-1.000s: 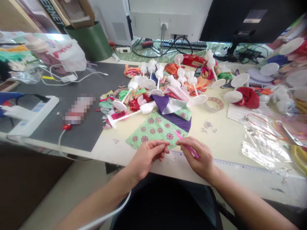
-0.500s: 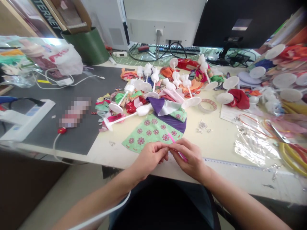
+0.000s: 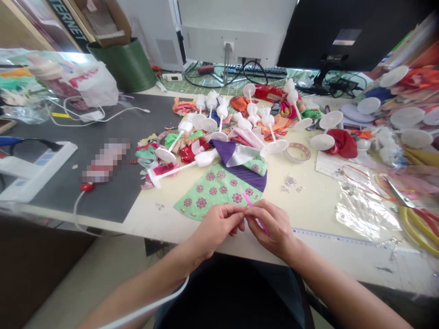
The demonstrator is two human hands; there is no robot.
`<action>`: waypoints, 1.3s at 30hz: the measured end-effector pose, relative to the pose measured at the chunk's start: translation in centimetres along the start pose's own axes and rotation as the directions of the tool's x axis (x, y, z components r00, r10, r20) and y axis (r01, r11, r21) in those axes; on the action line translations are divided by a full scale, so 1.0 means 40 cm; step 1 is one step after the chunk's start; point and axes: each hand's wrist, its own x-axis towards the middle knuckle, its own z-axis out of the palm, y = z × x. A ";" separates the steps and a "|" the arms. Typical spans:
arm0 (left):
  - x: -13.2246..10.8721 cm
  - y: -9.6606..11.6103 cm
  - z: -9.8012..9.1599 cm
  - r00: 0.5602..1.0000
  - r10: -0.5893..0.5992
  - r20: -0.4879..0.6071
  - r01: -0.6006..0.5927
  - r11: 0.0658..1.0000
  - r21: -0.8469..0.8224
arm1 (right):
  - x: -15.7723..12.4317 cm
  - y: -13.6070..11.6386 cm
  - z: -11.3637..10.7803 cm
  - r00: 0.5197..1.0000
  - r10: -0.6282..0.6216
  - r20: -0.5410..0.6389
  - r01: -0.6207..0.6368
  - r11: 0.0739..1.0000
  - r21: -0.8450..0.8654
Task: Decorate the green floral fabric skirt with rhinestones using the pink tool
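My right hand (image 3: 272,224) is closed around a slim pink pen-like tool (image 3: 247,199), whose pale tip points up and away from me. Its fingertips meet those of my left hand (image 3: 219,226), which is pinched; anything between those fingers is too small to make out. Just beyond both hands spreads a green flower-printed doll dress (image 3: 209,194) with a purple striped part (image 3: 248,176). The dress is on a white doll form (image 3: 206,158) that lies on its side. A small heap of shiny gems (image 3: 290,181) lies to the right of the dress.
Several white doll forms (image 3: 222,112) in bright cloth lie behind the dress. Right of them are a tape roll (image 3: 297,152), a clear plastic bag (image 3: 363,212) and scissors (image 3: 399,194). A ruler (image 3: 322,234) runs near the front edge. A power strip (image 3: 44,169) stands left.
Both hands have shifted very slightly to the right in the picture, still together at the fingertips. The pink tool stays in my right hand; the dress and gems lie as before.
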 end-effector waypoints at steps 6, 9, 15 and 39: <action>0.004 -0.011 -0.003 1.000 0.012 -0.003 -0.012 0.999 -0.032 | -0.001 0.000 -0.001 0.999 0.032 0.001 -0.032 0.998 0.050; 0.004 -0.013 -0.003 1.000 0.001 -0.012 -0.002 0.999 -0.053 | -0.004 -0.002 0.001 0.999 0.038 0.009 -0.038 0.998 0.041; 0.003 -0.009 -0.003 1.000 -0.029 -0.002 0.028 0.995 -0.101 | -0.005 -0.003 0.002 1.000 0.010 0.009 -0.010 1.000 0.023; -0.002 -0.011 -0.001 0.990 0.108 -0.094 -0.093 0.984 0.151 | 0.009 -0.006 0.000 0.999 -0.026 -0.018 0.025 0.997 -0.073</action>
